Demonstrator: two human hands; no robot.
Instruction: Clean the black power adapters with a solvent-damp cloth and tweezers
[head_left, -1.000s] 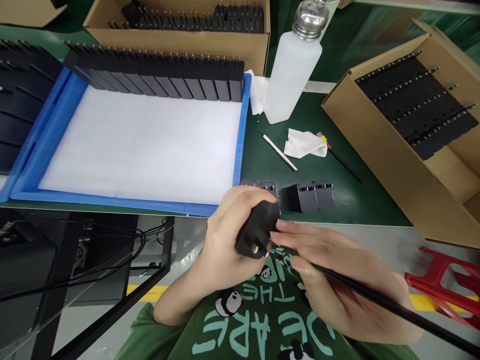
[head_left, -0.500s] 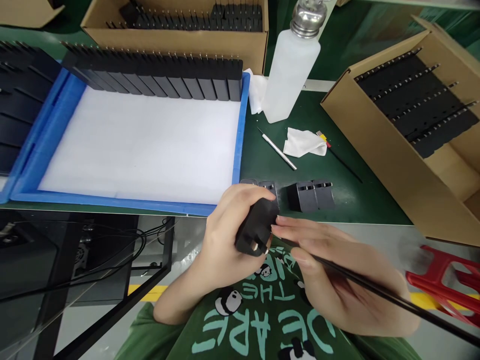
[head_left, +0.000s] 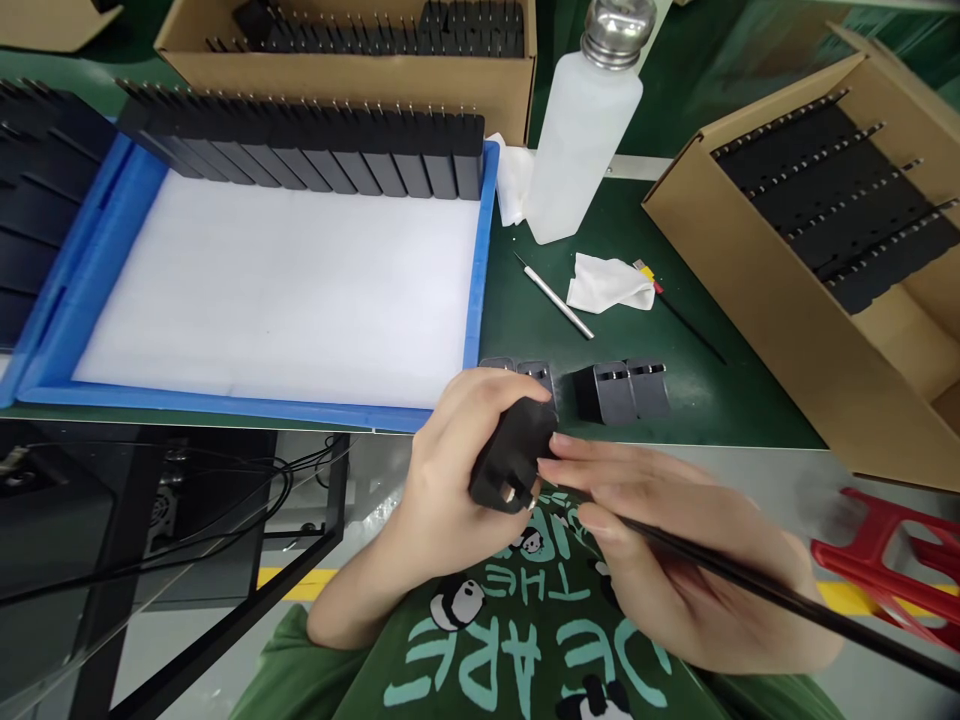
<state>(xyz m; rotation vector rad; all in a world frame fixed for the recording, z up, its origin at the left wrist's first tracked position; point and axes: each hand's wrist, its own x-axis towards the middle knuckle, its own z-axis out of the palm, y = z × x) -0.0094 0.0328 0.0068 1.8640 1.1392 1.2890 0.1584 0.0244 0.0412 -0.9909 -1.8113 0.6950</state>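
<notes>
My left hand is closed around a black plug-in power adapter, its metal prongs pointing down toward me. My right hand pinches a long thin black rod between thumb and fingers. The rod runs out to the lower right; its tip end by the adapter is hidden by the fingers. The right fingertips reach the adapter's right side. Just beyond my hands, more black adapters stand on the green table, some partly covered by my left hand.
A blue-edged tray holds a row of adapters. Cardboard boxes with adapters stand behind and right. A white bottle, a craft knife, a white cloth and a thin brush are nearby.
My right hand and the rod have shifted very slightly left along the adapter's side. My left hand keeps its hold on the adapter.
</notes>
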